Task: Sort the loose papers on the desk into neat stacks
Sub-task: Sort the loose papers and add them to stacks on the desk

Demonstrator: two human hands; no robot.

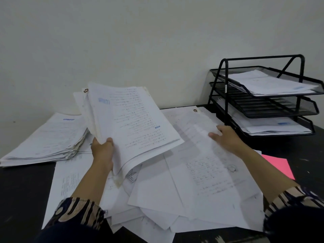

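My left hand (102, 151) grips a thick bundle of printed white papers (129, 118) by its lower left edge and holds it tilted up above the desk. My right hand (226, 139) rests with its fingers on a printed sheet (206, 155) lying on top of the loose paper pile (157, 199) spread over the middle of the dark desk. A neat stack of papers (50, 141) with a blue stamp lies at the left.
A black three-tier mesh tray (263, 102) with papers in its top and bottom tiers stands at the back right by the wall. A pink sheet (278, 165) pokes out under my right forearm. Dark desk surface (22, 190) shows at the left and right.
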